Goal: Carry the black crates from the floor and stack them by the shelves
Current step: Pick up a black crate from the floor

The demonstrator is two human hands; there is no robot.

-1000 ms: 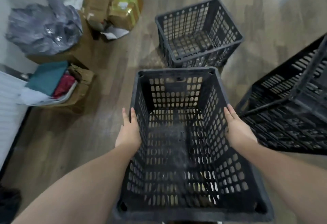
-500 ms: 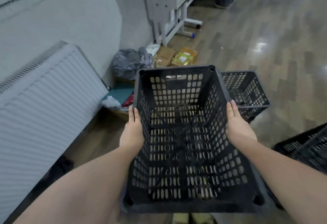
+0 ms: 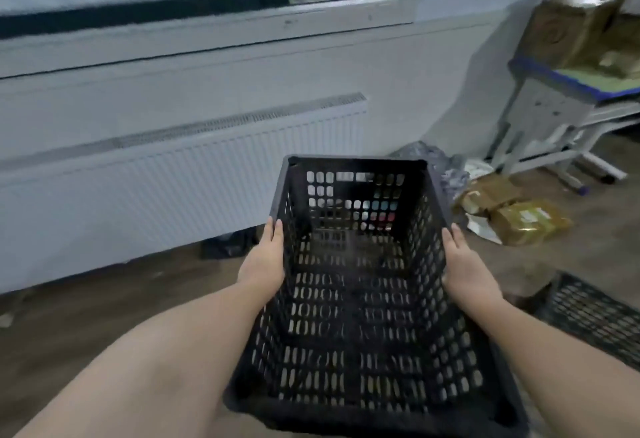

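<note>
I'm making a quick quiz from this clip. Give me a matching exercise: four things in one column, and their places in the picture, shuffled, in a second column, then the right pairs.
Things:
1. crate
2. radiator
3. desk
4. yellow parcel

Places:
A. on the floor, right of the held crate
B. held between the left hand and right hand
C. at the right edge, with boxes on top
D. on the wall under the window, left

Pairs: 1-B, 2-D, 3-C, 4-A
</note>
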